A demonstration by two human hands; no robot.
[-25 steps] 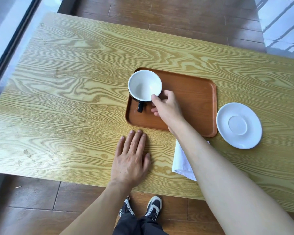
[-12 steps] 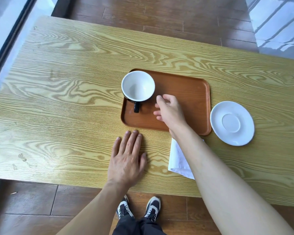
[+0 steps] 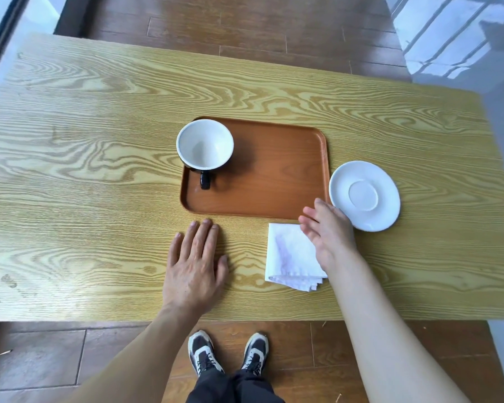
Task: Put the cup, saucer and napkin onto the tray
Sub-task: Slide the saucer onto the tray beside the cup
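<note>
Wood-grain surface carries a brown tray with the cup standing upright in its left part, handle toward the person. Saucer sits just beside the tray's right edge and the folded napkin lies near its front edge, both off it. Left hand rests flat, fingers spread, apparently bracing; right hand, open and empty, hovers between napkin and saucer, likely choosing one.

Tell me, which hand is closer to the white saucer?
The right hand. It is open, right beside the saucer's near-left edge and partly over the napkin. The left hand lies flat on the table, well off to the saucer's left.
</note>
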